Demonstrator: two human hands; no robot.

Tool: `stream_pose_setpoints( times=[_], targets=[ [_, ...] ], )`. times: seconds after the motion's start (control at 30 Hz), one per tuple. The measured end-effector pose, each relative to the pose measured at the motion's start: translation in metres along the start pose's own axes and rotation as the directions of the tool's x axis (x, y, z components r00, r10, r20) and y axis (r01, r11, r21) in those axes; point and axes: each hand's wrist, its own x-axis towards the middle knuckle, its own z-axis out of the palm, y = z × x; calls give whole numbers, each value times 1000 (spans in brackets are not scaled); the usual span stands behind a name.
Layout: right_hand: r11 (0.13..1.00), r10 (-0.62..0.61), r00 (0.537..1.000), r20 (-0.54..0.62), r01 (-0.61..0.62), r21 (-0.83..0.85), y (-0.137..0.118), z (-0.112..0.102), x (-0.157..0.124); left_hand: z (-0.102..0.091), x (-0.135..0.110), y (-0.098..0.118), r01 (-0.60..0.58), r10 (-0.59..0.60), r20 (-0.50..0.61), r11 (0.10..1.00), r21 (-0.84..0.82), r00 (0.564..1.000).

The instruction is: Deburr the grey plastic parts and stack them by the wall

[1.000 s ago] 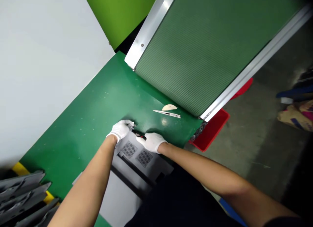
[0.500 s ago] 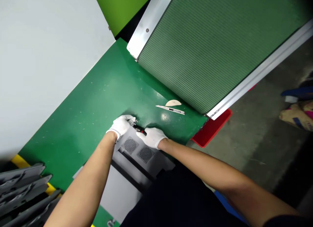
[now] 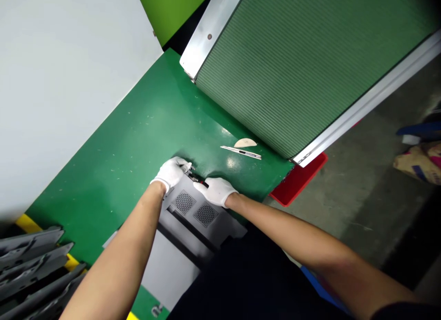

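My left hand (image 3: 171,174), in a white glove, is closed at the far edge of a grey plastic panel (image 3: 176,269). Its thumb and fingers pinch a small part at that edge, too small to make out. My right hand (image 3: 217,191), also gloved, is closed around a small hand tool (image 3: 204,184) with a black-and-red handle. The tool's metal end points toward the left fingertips; most of its handle is hidden by the glove. Two vent grilles and dark slots mark the panel, which lies against my body.
Beyond my right hand a utility knife (image 3: 241,152) and a pale half-round piece (image 3: 245,143) lie on the green tabletop (image 3: 138,127). A ribbed green conveyor belt (image 3: 303,67) overhangs the table, with a red bin (image 3: 299,182) below. Several grey panels (image 3: 34,260) stand at left.
The right hand and tool have shifted slightly right, away from the left fingertips. The left hand keeps its pinch at the panel's edge. The whole view has moved a little.
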Motion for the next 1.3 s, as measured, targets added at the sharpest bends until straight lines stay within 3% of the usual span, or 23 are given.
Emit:
stream_pose_setpoints(
  times=[0.17,0.63,1.03,1.2,1.3],
  targets=[
    [1000,11,1000,-10,-11,-24,-3,-2,-1,-3,-2,7,1,2,38,996,-90,999],
    [998,34,999,-12,-35,-59,-11,-4,1,-5,-3,9,31,-27,44,995,-93,999],
    [972,-80,997,7,80,-219,-5,-13,14,-12,-4,11,18,-15,93,999,-32,996],
    [989,-37,999,13,38,-140,-5,-9,11,-17,-4,6,-66,73,144,997,-50,987],
    [993,-36,999,-31,32,-116,-7,-4,7,-18,-3,6,-44,48,151,999,-31,987]
  ],
)
